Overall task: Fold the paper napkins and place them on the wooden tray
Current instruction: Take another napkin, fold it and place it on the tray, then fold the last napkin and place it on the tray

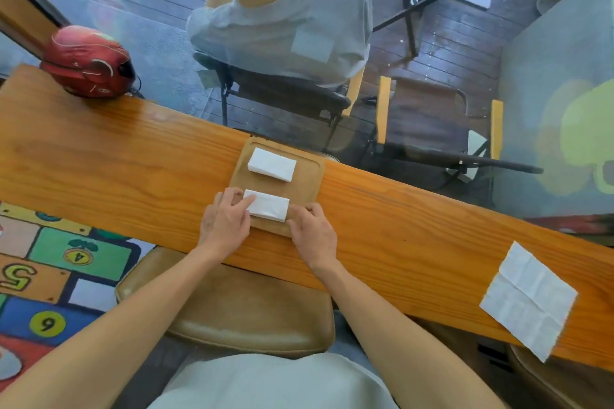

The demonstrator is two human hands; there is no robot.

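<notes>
Wooden worktop (99, 156) carried the tray (307, 188) at its far edge, holding two folded napkins (272, 164). Both hands' fingers rested loosely on the nearer napkin (267, 205)'s ends, left hand (226, 221) and right hand (312, 232). An unfolded napkin (528, 299) lay near the right end; light and flimsy, best pinched by a corner.

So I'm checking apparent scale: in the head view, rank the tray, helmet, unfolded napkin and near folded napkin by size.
1. Unfolded napkin, helmet and tray: too similar to order.
2. Near folded napkin, smallest.

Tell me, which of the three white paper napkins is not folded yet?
The flat white paper napkin on the wooden counter's right end; the other two lie folded on the wooden tray.
</notes>
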